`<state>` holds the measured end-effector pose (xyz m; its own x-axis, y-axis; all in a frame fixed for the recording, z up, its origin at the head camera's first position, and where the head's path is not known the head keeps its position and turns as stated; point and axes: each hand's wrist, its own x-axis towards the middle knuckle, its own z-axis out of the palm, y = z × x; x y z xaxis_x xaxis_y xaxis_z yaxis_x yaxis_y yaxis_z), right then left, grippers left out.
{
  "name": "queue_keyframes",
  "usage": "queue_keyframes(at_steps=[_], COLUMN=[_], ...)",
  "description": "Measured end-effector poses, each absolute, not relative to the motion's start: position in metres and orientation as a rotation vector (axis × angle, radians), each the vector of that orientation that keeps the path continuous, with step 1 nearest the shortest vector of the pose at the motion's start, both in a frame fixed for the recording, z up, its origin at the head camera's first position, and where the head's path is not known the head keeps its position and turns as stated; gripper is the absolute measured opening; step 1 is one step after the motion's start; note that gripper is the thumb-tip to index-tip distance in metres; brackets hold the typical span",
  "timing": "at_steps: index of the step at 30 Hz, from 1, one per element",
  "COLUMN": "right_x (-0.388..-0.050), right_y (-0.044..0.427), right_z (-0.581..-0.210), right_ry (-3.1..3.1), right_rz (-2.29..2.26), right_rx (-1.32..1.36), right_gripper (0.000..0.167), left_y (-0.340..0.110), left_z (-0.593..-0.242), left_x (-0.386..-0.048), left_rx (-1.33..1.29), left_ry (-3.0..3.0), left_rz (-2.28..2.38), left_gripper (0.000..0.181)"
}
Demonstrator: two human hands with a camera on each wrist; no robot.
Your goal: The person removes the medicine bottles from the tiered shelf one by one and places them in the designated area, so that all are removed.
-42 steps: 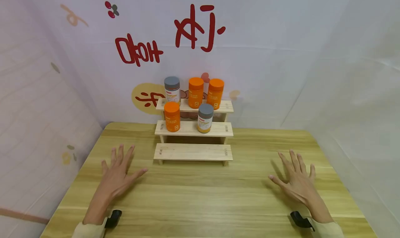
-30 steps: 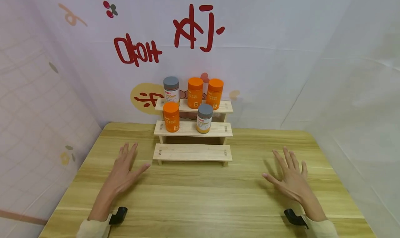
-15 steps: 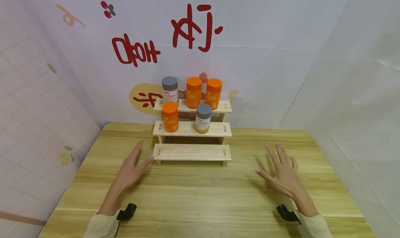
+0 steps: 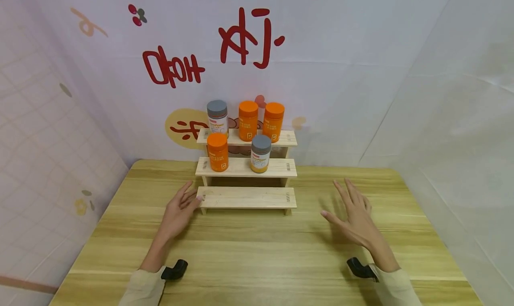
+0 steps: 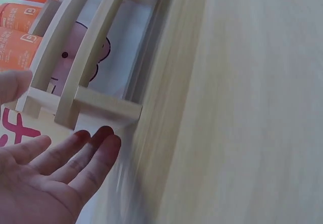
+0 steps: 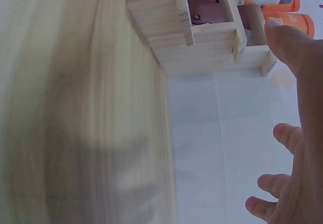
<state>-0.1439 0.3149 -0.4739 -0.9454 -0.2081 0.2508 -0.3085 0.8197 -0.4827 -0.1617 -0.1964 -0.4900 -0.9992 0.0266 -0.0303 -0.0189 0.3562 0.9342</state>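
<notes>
Both of our hands are moving inward and forward since the earlier frames: our left hand [image 4: 179, 212] is now arriving at the left end of the wooden rack [image 4: 240, 167], its thumb showing over the corner of the bottom step [image 4: 246, 198] in the head view, while our right hand [image 4: 355, 219] is hanging over the counter [image 4: 257, 257], apart from the right end. We are keeping them well apart, fingers loose, gripping nothing; whether the left is touching wood, we are not able to tell. We are judging this as a reach toward the rack, further along on the left. Meanwhile, 3 orange jars [image 4: 248, 122] and 2 grey-lidded jars [image 4: 260, 156] are standing upright, unmoved, on its 2 upper steps [image 4: 287, 138].
</notes>
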Motion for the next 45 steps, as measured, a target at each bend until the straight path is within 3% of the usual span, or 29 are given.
queue_keyframes(at_steps=[19,45], right_x=[-0.16,-0.197], right_y=[0.291,0.255], right_z=[-0.459,-0.413], right_ry=[-2.822,-2.67], right_rz=[0.903,1.153], right_rx=[0.425,0.424], right_gripper=[0.093,0.088], left_y=[-0.192,-0.196], left_z=[-0.509,-0.522], left_x=[-0.175,-0.178], left_rx=[-0.223,-0.074], left_ry=[2.15,1.921], left_rz=[2.149,2.338], left_gripper=[0.06,0.068])
